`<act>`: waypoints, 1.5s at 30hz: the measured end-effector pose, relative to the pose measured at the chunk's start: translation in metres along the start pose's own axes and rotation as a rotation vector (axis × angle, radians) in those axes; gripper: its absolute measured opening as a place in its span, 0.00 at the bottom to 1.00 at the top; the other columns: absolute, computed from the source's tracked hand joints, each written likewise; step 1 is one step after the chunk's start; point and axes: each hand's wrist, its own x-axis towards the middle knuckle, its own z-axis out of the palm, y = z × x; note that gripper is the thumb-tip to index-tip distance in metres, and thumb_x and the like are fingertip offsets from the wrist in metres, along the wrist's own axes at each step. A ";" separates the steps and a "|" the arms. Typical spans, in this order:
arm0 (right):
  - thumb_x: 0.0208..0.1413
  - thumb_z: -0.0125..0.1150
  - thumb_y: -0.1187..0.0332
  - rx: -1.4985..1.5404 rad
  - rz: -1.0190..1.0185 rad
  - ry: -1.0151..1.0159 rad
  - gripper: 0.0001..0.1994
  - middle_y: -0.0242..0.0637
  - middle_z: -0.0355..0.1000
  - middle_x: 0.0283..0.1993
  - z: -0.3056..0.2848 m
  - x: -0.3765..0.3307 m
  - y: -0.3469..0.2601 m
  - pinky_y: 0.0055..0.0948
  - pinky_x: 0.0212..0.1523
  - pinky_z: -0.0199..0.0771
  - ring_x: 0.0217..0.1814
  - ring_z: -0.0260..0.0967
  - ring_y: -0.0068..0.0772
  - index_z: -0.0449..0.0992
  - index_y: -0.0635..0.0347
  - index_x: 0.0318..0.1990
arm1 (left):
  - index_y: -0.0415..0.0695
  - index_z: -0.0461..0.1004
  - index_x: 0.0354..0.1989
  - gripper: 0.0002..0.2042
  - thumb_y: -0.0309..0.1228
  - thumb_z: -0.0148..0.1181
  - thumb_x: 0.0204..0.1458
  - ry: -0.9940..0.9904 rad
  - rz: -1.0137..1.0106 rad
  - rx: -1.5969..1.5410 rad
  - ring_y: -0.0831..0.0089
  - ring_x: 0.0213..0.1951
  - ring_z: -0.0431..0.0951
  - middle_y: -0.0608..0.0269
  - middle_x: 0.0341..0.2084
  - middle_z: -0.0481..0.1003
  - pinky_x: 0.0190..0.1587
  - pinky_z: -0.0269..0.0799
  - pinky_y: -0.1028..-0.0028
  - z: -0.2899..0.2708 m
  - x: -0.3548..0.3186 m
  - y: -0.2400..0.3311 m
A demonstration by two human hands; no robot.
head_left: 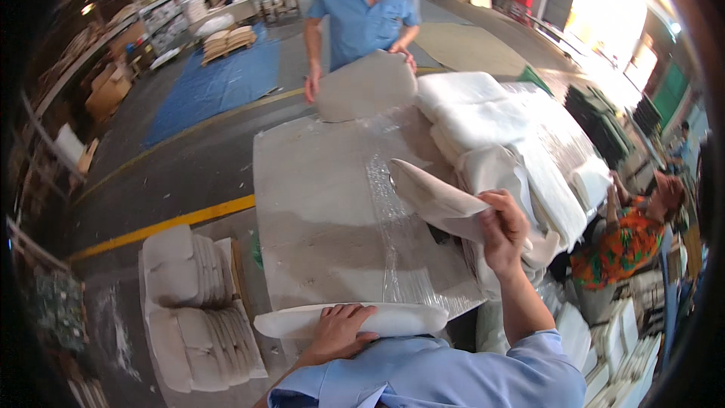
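Note:
A long white soft pad [408, 320] stands on edge along the near side of the table, close against my body. My left hand [344, 332] is closed over its upper edge, fingers bent across the top. Out to the right, my right hand [504, 230] pinches the end of a thin, off-white curved sheet [434, 195]. That sheet is held up above the table, tilted, its far end pointing left and away. Whether it is felt or foam I cannot tell. Underneath lies the cardboard-covered table top [313, 204], with a strip of clear plastic film [387, 234] across it.
Across the table a co-worker in blue [359, 19] holds a grey-beige panel [368, 89]. Folded white padding [483, 117] is heaped on the right. Stacked beige pads [198, 340] stand on the floor at left. A person in a patterned shirt [623, 245] is at far right.

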 end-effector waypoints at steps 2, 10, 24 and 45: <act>0.66 0.62 0.73 0.159 -0.019 0.025 0.08 0.40 0.77 0.46 0.004 0.014 -0.010 0.27 0.52 0.69 0.48 0.72 0.31 0.79 0.70 0.47 | 0.51 0.70 0.68 0.31 0.45 0.70 0.58 -0.067 -0.064 -0.200 0.51 0.58 0.77 0.52 0.61 0.75 0.63 0.69 0.52 -0.005 0.004 -0.004; 0.71 0.59 0.69 0.715 0.212 0.066 0.09 0.32 0.79 0.47 0.047 0.019 0.006 0.25 0.57 0.66 0.50 0.71 0.21 0.77 0.65 0.52 | 0.38 0.68 0.69 0.27 0.36 0.67 0.65 0.501 0.006 -1.185 0.73 0.54 0.78 0.60 0.52 0.80 0.55 0.76 0.70 -0.054 0.017 -0.004; 0.69 0.64 0.65 0.787 0.353 -0.060 0.11 0.27 0.77 0.46 0.080 0.003 0.009 0.22 0.55 0.68 0.48 0.71 0.18 0.75 0.61 0.51 | 0.37 0.73 0.65 0.22 0.42 0.54 0.73 0.607 -0.079 -1.275 0.81 0.50 0.74 0.66 0.49 0.79 0.55 0.71 0.72 -0.070 0.007 -0.002; 0.74 0.56 0.56 0.695 0.239 -0.202 0.18 0.29 0.76 0.51 0.067 0.015 0.033 0.29 0.58 0.68 0.53 0.70 0.23 0.76 0.63 0.55 | 0.38 0.79 0.54 0.13 0.33 0.60 0.68 0.409 -0.098 -1.841 0.73 0.43 0.83 0.64 0.43 0.84 0.49 0.79 0.71 -0.096 0.043 -0.008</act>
